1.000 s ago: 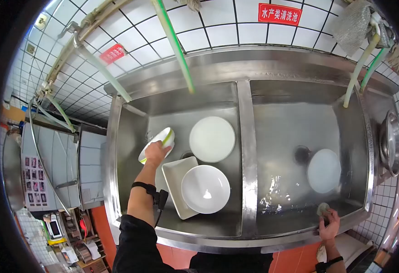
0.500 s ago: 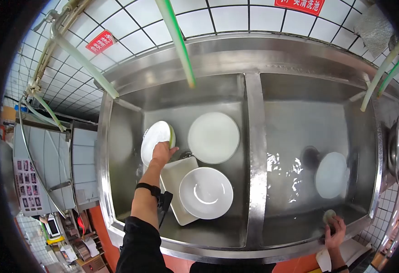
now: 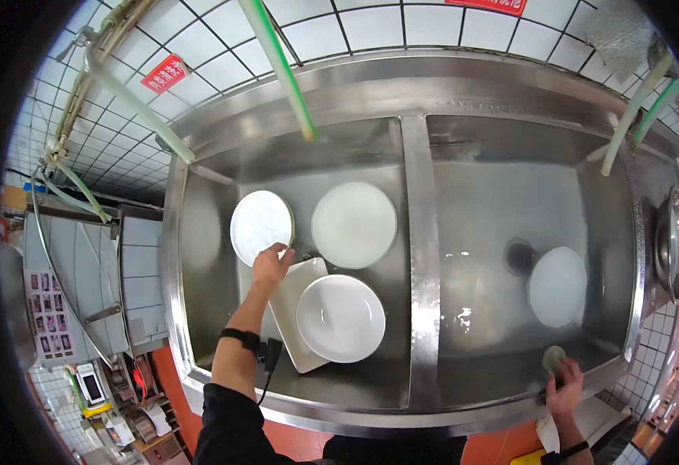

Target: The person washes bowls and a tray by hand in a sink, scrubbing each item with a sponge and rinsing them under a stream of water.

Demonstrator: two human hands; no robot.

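In the left basin, my left hand [image 3: 271, 265] has its fingers closed at the lower rim of a round white plate [image 3: 262, 226] with a green edge. Close by are a second round white plate [image 3: 354, 225], a white rectangular tray [image 3: 289, 314] and a white bowl [image 3: 341, 318] that overlaps the tray. My right hand [image 3: 564, 385] is at the front right of the other basin, its fingers around a pale greenish scrubbing pad [image 3: 554, 357]. A white plate [image 3: 558, 287] lies in the water just beyond that hand.
A metal divider [image 3: 423, 256] separates the two basins. Green-striped hoses [image 3: 281, 74] hang over the sink from the back. A metal bowl [image 3: 674, 244] stands beyond the right rim. To the left is a grey cabinet [image 3: 72, 271].
The plate in my left hand has gone from tilted to flatter, its face turned more upward. My right hand stays near the front right corner with the pad. The whole view has shifted slightly.
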